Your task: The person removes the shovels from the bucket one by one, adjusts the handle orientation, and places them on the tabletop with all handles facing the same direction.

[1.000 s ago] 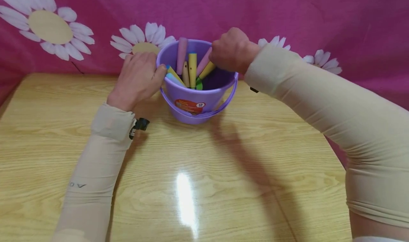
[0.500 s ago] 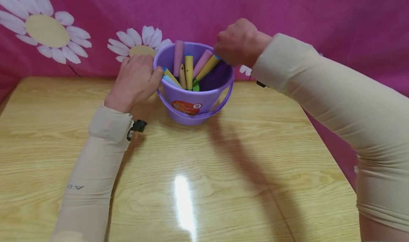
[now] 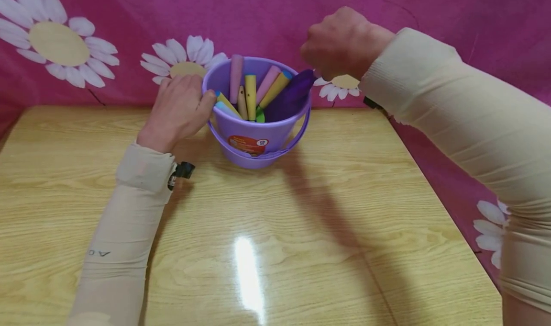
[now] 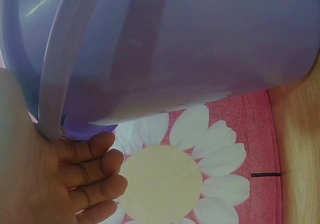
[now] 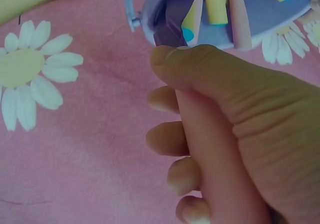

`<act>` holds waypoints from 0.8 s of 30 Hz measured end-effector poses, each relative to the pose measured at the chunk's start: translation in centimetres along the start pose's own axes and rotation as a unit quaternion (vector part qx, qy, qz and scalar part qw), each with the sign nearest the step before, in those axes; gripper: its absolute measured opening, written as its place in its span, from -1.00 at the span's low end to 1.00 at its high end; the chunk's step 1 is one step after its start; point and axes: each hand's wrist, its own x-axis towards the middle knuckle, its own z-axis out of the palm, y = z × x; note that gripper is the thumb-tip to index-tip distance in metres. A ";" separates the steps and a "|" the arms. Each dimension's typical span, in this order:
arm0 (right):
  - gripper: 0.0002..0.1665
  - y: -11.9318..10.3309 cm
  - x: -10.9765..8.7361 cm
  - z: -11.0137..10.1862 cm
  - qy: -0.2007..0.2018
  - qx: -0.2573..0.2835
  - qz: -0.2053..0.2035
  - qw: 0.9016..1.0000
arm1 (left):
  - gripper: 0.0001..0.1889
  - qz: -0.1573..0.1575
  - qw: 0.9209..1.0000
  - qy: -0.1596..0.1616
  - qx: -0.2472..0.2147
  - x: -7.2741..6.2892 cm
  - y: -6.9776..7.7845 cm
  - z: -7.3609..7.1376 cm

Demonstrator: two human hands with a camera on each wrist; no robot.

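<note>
A purple bucket (image 3: 280,133) with a red label stands on the wooden table, its handle hanging down in front. My left hand (image 3: 177,109) grips the left rim, thumb over the edge; in the left wrist view its fingers (image 4: 90,176) bend along the outside. Above the right rim, my right hand (image 3: 344,43) holds a toy shovel by its pink handle (image 5: 212,149). The shovel's purple blade (image 3: 299,85) slants down into the bucket, its lower end hidden. Several more handles lean inside, among them a pink one (image 3: 236,79) and a yellow one (image 3: 251,96).
The wooden table (image 3: 206,230) extends toward me and ends at a slanting edge on the right. Behind it hangs a pink cloth (image 3: 267,19) printed with white daisies. A green tool part (image 3: 260,115) shows low in the bucket.
My right hand has risen and moved right, drawing the shovel partly out so its purple blade now shows. My left hand stays on the rim.
</note>
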 end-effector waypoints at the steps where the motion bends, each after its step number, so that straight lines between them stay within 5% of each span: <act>1: -0.69 0.1 -0.1 0.0 0.006 0.001 0.000 1.000 | -0.47 0.000 1.000 0.001 0.000 0.0 0.0 0.0; 24: -0.56 4.7 -3.2 3.9 0.075 0.111 0.022 0.991 | -0.47 -0.003 1.000 0.004 -0.003 -0.4 -0.4 -0.6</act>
